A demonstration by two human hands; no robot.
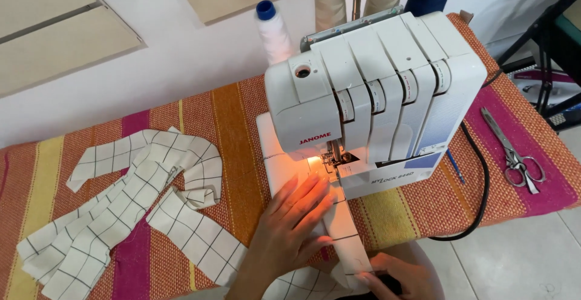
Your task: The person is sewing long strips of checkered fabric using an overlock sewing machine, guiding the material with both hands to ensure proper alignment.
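A white overlock sewing machine (387, 88) stands on the striped table, its lamp lit over the needle area. My left hand (290, 221) lies flat, fingers spread, pressing a cream checked fabric strip (345, 227) onto the machine bed just in front of the presser foot (331, 158). My right hand (393, 276) is at the bottom edge, pinching the near end of the same strip below the table edge. More cream checked fabric pieces (121, 203) lie in a loose pile to the left of my left hand.
Steel scissors (514, 154) lie at the right on the striped tablecloth (224, 124). Three thread cones (330, 3) stand behind the machine. A black cable (481, 185) loops off the table's right front. A dark stand (551, 52) is at the far right.
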